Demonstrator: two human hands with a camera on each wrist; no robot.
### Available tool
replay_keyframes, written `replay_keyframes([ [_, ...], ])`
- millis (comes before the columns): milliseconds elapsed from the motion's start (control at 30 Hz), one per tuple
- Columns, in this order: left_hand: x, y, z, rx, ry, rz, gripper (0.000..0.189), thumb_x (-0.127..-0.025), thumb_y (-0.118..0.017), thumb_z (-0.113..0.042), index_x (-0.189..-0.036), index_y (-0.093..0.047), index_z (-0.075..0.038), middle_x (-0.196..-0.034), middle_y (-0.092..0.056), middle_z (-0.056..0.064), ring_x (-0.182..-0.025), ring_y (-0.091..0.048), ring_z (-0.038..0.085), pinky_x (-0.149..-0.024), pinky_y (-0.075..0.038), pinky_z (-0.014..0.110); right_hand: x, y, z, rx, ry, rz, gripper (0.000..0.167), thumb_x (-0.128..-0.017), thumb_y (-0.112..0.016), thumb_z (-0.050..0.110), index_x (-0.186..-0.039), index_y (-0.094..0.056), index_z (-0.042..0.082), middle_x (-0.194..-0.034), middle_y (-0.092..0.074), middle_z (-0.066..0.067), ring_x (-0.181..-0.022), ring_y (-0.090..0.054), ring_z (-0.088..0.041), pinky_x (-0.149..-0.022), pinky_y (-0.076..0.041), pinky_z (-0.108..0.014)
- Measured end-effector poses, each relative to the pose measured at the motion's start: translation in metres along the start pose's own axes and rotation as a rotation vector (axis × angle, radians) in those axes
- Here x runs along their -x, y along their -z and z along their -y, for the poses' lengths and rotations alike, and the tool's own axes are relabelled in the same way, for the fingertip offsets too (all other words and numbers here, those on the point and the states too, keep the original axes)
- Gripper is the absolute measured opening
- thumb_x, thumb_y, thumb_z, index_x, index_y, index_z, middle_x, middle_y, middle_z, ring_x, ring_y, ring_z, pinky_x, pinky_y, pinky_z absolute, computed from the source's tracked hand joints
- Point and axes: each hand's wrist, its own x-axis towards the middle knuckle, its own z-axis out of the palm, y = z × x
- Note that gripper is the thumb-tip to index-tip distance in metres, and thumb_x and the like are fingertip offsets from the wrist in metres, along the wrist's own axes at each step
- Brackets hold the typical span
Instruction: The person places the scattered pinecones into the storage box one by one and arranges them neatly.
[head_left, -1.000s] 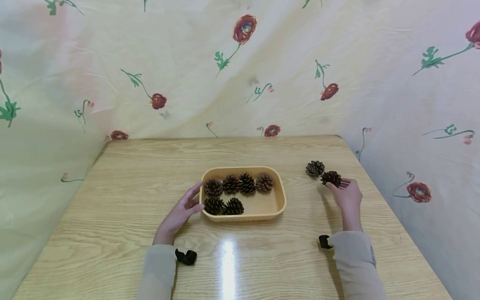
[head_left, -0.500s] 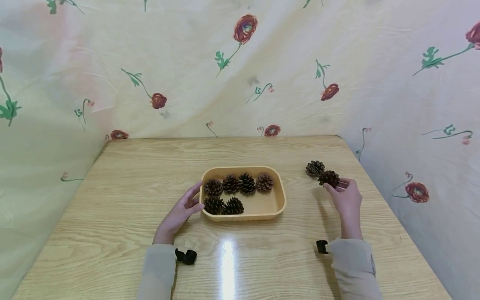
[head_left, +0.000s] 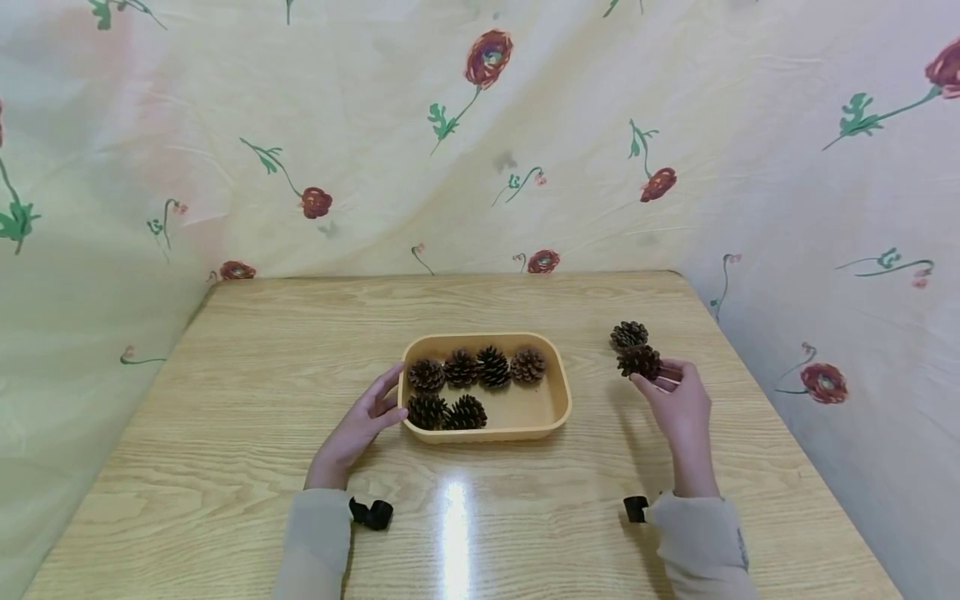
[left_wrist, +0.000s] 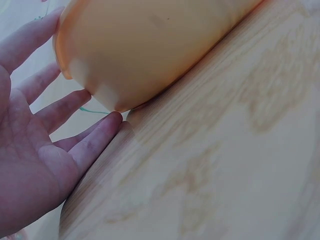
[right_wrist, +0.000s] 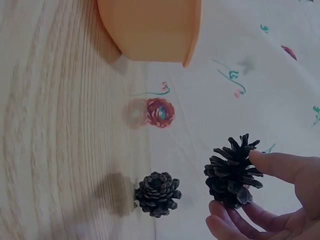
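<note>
My right hand point(head_left: 682, 408) pinches a dark brown pine cone point(head_left: 639, 362) between thumb and fingers. In the right wrist view that pine cone point(right_wrist: 231, 172) is held up off the table. Another pine cone point(head_left: 628, 335) lies on the table just behind it. A yellow-orange box point(head_left: 525, 433) stands mid-table with several pine cones inside, four-cornered with rounded ends; one such pine cone point(head_left: 528, 365) lies at its back right. My left hand point(head_left: 363, 425) rests against the box's left end, its fairly straight fingertips point(left_wrist: 114, 120) touching the wall.
The wooden table point(head_left: 262, 350) meets a flower-patterned cloth point(head_left: 360, 150) at the back and sides. Inside the box, bare floor shows at the front right. A bright light reflection lies on the table in front of the box.
My right hand has moved left and slightly toward me with the pine cone. The left hand and the box have stayed in place.
</note>
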Motion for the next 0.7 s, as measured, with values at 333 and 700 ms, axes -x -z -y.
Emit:
replay_keyframes([
  [333,-0.001,-0.001,0.0,0.0,0.0,-0.002,0.071,-0.096,-0.059,-0.01,-0.156,-0.021,-0.022,-0.162,-0.013,0.016,-0.14,-0.032,0.045,-0.11,-0.031,0.05,0.016,-0.007,0.01,-0.003,0.021,0.044,0.068,-0.091,-0.067,0.028,-0.142,-0.034,-0.004,-0.14,-0.045,-0.026,-0.127,-0.051,-0.037,-0.099,-0.049,-0.029],
  [700,0.0,0.0,-0.001,0.0,0.007,-0.007,0.072,-0.096,-0.06,-0.01,-0.156,-0.021,-0.023,-0.162,-0.014,0.014,-0.14,-0.032,0.043,-0.109,-0.034,0.045,0.033,-0.023,0.021,-0.044,0.055,0.122,0.066,-0.091,-0.068,0.024,-0.14,-0.035,-0.004,-0.138,-0.045,-0.025,-0.128,-0.05,-0.037,-0.104,-0.045,-0.035],
])
